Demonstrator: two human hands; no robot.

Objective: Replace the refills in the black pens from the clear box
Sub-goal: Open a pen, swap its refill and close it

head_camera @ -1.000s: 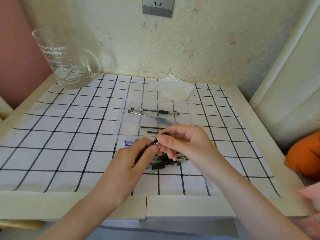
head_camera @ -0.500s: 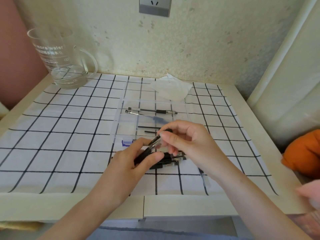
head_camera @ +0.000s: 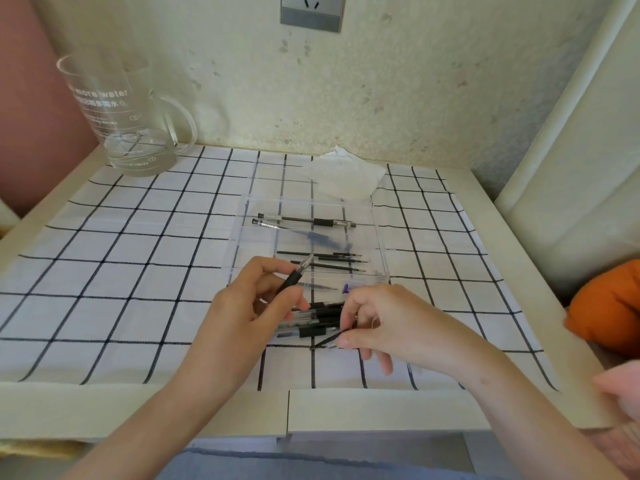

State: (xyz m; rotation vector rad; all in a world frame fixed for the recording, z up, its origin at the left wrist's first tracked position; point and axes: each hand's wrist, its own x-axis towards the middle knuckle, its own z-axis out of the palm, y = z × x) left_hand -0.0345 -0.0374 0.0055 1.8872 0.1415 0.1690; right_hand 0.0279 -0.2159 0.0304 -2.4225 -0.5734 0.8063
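My left hand (head_camera: 249, 313) grips a black pen (head_camera: 297, 277) that points up and to the right, its metal tip bare. My right hand (head_camera: 384, 323) pinches a thin black piece (head_camera: 325, 341), likely a pen cap or refill, low over the cloth. Between the hands lies a pile of black pens (head_camera: 311, 322). Behind them stands the clear box (head_camera: 379, 258); two pens (head_camera: 304, 222) lie in its far part and several thin black refills (head_camera: 325, 260) in its near part.
A glass jug (head_camera: 128, 123) with a little water stands at the back left. A crumpled white tissue (head_camera: 346, 176) lies behind the box. An orange object (head_camera: 609, 306) sits off the table's right edge. A checked cloth (head_camera: 121, 258) covers the tabletop.
My right hand has left the pen's tip and dropped toward the front of the pile with a thin black piece. The pen in my left hand now shows its bare metal tip.
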